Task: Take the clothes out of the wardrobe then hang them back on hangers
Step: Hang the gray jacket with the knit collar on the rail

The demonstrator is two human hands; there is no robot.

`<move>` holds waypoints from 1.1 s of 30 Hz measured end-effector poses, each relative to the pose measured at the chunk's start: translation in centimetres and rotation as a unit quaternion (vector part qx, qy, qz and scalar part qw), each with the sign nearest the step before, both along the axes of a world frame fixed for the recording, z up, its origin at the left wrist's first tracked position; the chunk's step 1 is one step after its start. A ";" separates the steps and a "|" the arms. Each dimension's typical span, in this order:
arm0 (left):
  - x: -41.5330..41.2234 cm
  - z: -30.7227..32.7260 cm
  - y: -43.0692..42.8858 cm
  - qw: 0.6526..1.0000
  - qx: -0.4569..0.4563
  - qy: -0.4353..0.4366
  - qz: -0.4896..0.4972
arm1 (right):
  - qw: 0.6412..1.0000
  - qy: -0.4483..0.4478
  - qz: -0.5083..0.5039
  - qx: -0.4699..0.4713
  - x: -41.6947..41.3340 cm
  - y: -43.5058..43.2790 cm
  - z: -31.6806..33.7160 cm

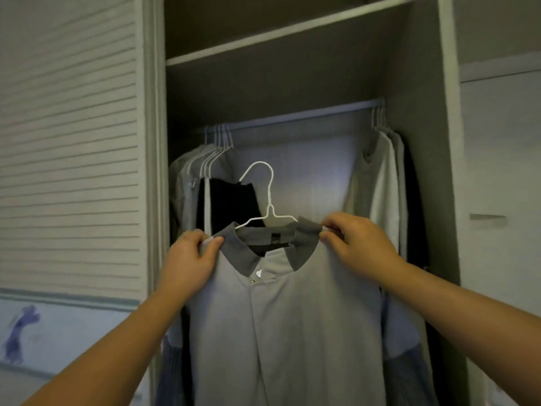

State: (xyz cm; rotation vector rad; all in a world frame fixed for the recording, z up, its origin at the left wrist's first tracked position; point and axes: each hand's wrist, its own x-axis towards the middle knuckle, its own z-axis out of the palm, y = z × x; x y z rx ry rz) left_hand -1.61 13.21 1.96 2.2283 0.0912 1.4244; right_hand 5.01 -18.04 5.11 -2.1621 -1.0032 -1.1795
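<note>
A grey shirt [281, 317] on a white hanger [268, 197] is hanging between the hands, the left hand [190, 259] and right hand [357, 244] each pinching one shoulder. Above and beyond them, a rail [292, 117] is carrying clothes [380, 183] bunched at both ends.

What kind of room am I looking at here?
Most likely a bedroom, at an open wardrobe: a rail hung with clothes, a shelf above it, and a grey shirt on a white hanger.
</note>
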 end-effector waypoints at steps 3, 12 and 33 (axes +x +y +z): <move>4.9 2.4 -0.7 1.000 0.002 -0.007 -0.024 | 0.999 -0.025 -0.041 0.000 2.0 -1.0 2.7; 18.5 8.7 -3.7 0.995 -0.004 -0.031 -0.098 | 0.981 -0.089 -0.168 -0.037 5.4 -2.6 9.4; 41.4 24.1 -6.9 0.971 -0.033 -0.071 -0.227 | 0.951 -0.004 -0.308 0.042 12.7 3.0 20.5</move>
